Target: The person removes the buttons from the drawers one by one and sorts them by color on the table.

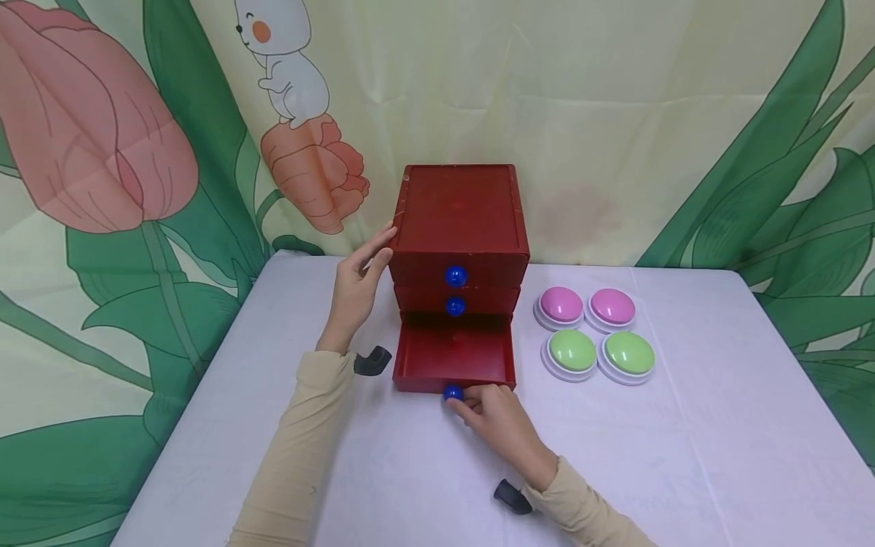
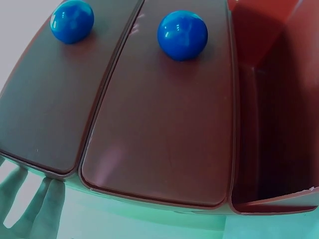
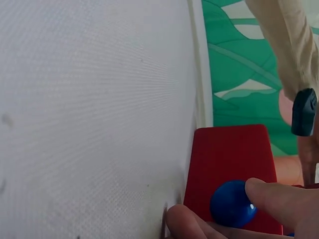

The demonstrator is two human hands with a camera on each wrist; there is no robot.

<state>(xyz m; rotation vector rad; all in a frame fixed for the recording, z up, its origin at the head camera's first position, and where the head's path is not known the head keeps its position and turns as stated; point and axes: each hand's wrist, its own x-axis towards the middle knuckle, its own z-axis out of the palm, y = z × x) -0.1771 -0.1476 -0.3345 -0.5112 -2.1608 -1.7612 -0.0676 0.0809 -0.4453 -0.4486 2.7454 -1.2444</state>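
A red drawer cabinet stands on the white table, with three drawers stacked one above another. Its bottom drawer is pulled out, and the inside that shows holds nothing. My right hand pinches the round blue knob on that drawer between thumb and fingers. With straight fingers, my left hand rests against the cabinet's left side, near the top. The two upper drawers are closed, each with a blue knob: the top one and the middle one.
Right of the cabinet sit two pink push lights and two green ones on white bases. A printed cloth hangs close behind the cabinet. Black wrist mounts stick out beside both wrists.
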